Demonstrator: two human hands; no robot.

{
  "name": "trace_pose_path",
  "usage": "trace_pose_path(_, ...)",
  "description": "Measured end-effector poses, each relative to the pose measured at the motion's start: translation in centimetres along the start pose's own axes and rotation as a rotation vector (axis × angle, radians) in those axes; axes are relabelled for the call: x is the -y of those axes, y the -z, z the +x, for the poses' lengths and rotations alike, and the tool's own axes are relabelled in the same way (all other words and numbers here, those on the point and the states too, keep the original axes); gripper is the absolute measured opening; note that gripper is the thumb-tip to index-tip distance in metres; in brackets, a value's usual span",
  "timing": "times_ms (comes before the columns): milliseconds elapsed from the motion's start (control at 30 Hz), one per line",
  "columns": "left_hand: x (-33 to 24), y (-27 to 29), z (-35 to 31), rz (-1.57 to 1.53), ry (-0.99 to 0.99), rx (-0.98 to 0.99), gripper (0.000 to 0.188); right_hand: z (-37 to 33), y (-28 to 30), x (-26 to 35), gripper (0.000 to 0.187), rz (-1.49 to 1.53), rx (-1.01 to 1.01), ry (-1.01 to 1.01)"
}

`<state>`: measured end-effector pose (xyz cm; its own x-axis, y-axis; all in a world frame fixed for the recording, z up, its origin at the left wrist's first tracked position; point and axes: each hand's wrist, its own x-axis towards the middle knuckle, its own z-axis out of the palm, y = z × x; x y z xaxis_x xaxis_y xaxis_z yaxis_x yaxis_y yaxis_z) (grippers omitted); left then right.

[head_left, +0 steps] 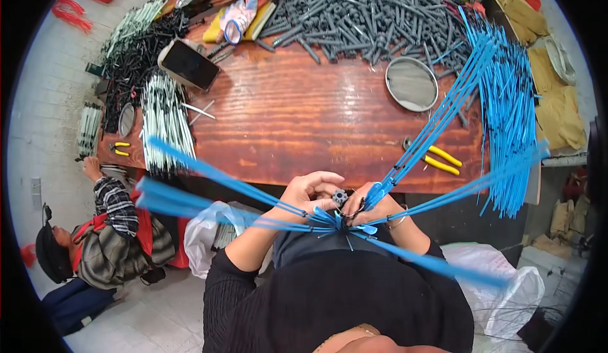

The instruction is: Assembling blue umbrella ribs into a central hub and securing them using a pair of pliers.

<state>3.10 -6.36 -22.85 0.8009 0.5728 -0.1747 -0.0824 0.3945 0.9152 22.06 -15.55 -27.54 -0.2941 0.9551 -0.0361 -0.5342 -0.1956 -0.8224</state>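
In front of my lap is a star-shaped frame of long blue ribs, like an umbrella frame, fanning out from a dark centre. My left hand has its fingers curled at the left of this centre, by a dark grey toothed hub. On the other side, my right hand grips the frame near its middle, with a thin dark loop or wire at the fingertips. Several ribs are blurred, and the fingers partly hide the joints.
On the wooden table lie a heap of grey tubes, a round mesh-like dish, yellow-handled pliers, a phone and white rods. Loose blue ribs hang over the right edge. A co-worker sits at left.
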Motion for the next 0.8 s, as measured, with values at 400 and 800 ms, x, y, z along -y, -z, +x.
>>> trace_pose_path(400,1.6,0.2,-4.5,0.079,-0.131,0.268,0.032,-1.1,-1.8,-1.5,0.023,-0.169,0.149,0.049)
trace_pose_path(800,-0.4,-0.4,-3.6,0.464,-0.335,0.297,0.031,-0.5,-2.4,-1.2,0.024,-0.176,0.127,0.023)
